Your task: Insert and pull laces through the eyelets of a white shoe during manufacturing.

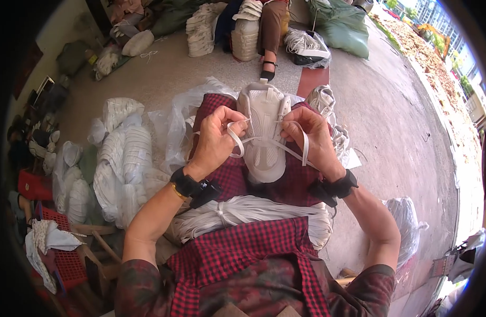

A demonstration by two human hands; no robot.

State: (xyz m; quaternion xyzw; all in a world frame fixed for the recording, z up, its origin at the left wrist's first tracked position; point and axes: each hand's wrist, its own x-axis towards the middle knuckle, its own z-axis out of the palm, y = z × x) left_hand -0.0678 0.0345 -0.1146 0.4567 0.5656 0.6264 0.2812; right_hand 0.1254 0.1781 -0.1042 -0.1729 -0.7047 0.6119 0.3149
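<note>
The white shoe [264, 132] lies on the checked lap, its long axis running straight away from the body, between the left hand [214, 140] and right hand [312, 138] (equally near), each grip pinching one end of the flat white lace [264, 141].

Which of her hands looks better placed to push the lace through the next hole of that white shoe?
Probably the right hand: its fingers pinch the lace beside the eyelet row of the white shoe upper. The left hand holds a looped lace end slightly off to the side.
</note>
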